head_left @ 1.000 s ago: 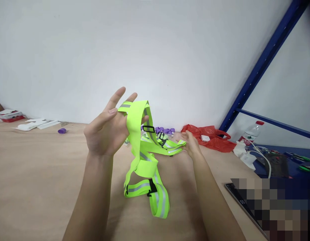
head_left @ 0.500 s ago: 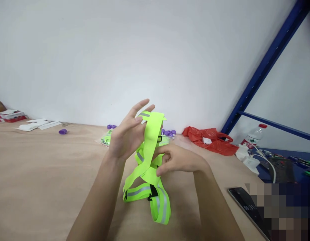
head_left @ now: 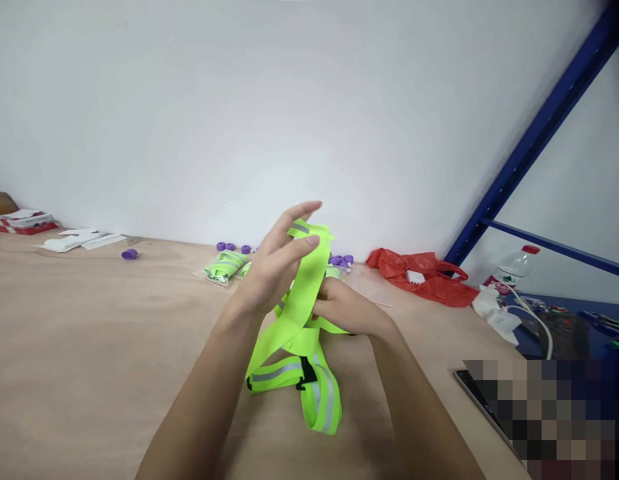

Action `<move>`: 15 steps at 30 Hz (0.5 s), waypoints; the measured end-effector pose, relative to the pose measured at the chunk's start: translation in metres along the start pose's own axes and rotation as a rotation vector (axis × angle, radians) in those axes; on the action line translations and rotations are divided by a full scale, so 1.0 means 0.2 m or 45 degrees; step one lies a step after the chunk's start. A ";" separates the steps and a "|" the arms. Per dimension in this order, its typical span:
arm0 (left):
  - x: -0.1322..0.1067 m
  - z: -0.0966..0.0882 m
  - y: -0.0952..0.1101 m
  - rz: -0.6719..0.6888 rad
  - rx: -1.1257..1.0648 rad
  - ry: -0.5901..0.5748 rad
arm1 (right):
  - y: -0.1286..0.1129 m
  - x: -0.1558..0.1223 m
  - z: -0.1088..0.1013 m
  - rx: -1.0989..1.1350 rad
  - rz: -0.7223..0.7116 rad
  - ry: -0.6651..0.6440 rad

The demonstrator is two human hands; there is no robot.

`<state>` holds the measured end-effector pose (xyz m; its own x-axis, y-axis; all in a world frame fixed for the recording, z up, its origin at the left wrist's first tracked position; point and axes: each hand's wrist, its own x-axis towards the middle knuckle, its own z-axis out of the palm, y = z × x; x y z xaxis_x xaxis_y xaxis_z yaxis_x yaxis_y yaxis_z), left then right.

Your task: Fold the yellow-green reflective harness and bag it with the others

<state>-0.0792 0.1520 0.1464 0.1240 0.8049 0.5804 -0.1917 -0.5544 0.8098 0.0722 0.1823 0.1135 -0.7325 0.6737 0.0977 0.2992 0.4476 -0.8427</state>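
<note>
From my end of the link, I see a neon-yellow reflective strap harness point(head_left: 303, 343) at the centre of the frame, its upper part lifted and its lower loops down near the tabletop point(head_left: 114, 333). My left hand point(head_left: 272, 270) holds it up: the thumb lies across the front of the wide band, the other fingers are behind, and the index finger stretches out above. My right hand point(head_left: 349, 307) is curled in from the right at the band's edge; its fingertips are hidden, so I can't tell whether they pinch anything. A black buckle point(head_left: 308, 370) sits on the lower straps, below both hands.

Just left of my left hand, a clear packet of folded reflective strap point(head_left: 224, 267) lies near the wall. Right of centre, behind my right hand, I see small purple rings point(head_left: 342, 260), then a crumpled red plastic bag point(head_left: 424, 277). A red-capped bottle point(head_left: 512, 270) stands at the right, and a phone point(head_left: 482, 400) lies at lower right, partly masked by pixelation.
</note>
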 end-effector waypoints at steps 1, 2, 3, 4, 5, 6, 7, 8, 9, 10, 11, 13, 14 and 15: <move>0.01 -0.01 -0.01 0.068 0.003 0.054 | 0.01 0.01 0.01 0.022 0.001 0.001; 0.02 -0.02 -0.01 0.133 0.009 0.106 | 0.02 0.02 0.02 0.033 -0.007 0.007; 0.02 -0.03 -0.02 0.188 0.015 0.155 | 0.03 0.02 0.03 0.032 -0.020 0.017; 0.03 -0.05 -0.02 0.234 0.020 0.201 | 0.04 0.03 0.03 0.024 -0.037 0.026; 0.03 -0.06 -0.02 0.271 0.023 0.245 | 0.05 0.04 0.03 0.013 -0.053 0.042; 0.03 -0.08 -0.01 0.301 0.024 0.286 | 0.06 0.05 0.03 0.002 -0.068 0.077; 0.03 -0.09 -0.01 0.327 0.021 0.323 | 0.06 0.05 0.03 -0.005 -0.082 0.138; 0.03 -0.10 0.00 0.350 0.015 0.354 | 0.07 0.05 0.02 -0.009 -0.099 0.228; 0.03 -0.12 0.01 0.370 0.005 0.378 | 0.06 0.05 0.01 -0.018 -0.117 0.348; 0.02 -0.13 0.03 0.386 -0.007 0.396 | 0.06 0.05 0.00 -0.033 -0.123 0.481; 0.02 -0.14 0.04 0.400 -0.021 0.413 | 0.05 0.04 -0.01 -0.058 -0.114 0.598; 0.01 -0.16 0.07 0.425 -0.063 0.457 | 0.03 0.00 -0.01 -0.143 -0.048 0.680; 0.01 -0.17 0.08 0.438 -0.092 0.481 | 0.02 -0.03 0.01 -0.202 0.009 0.625; 0.00 -0.17 0.09 0.450 -0.118 0.498 | 0.02 -0.06 0.04 -0.266 0.069 0.527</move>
<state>-0.1159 0.1494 0.1592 -0.3323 0.6011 0.7268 -0.2431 -0.7992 0.5498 0.0770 0.1702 0.1048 -0.4193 0.8584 0.2956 0.4780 0.4856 -0.7319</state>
